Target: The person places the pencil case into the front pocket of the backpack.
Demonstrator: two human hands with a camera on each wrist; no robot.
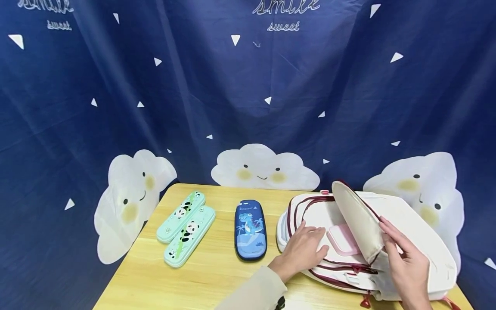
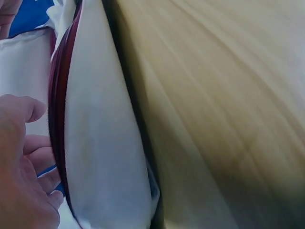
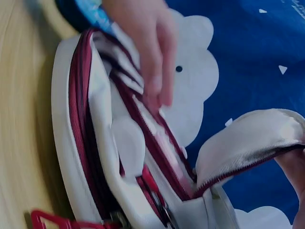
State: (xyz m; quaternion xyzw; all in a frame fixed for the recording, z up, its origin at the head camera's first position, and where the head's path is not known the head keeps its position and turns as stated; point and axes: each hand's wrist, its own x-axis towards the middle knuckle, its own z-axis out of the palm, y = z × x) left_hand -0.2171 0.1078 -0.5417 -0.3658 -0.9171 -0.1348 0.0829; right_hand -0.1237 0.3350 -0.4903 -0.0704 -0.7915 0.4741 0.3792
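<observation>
Two hands: my left flat on the backpack; my right grips its flap.
Beside: dinosaur case, two panda cases.

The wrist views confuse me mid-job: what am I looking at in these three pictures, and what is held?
There is no machine here: a person works with two bare hands. The wide picture comes from a camera on the head; the two close, blurry ones come from cameras on each wrist.

On the wooden table lie two green panda pencil cases, a blue dinosaur pencil case and a white backpack with dark red zips.

The right hand has a grip on the backpack's lifted flap, keeping it open. The left hand rests flat on the backpack beside a pink box in the opening.
</observation>
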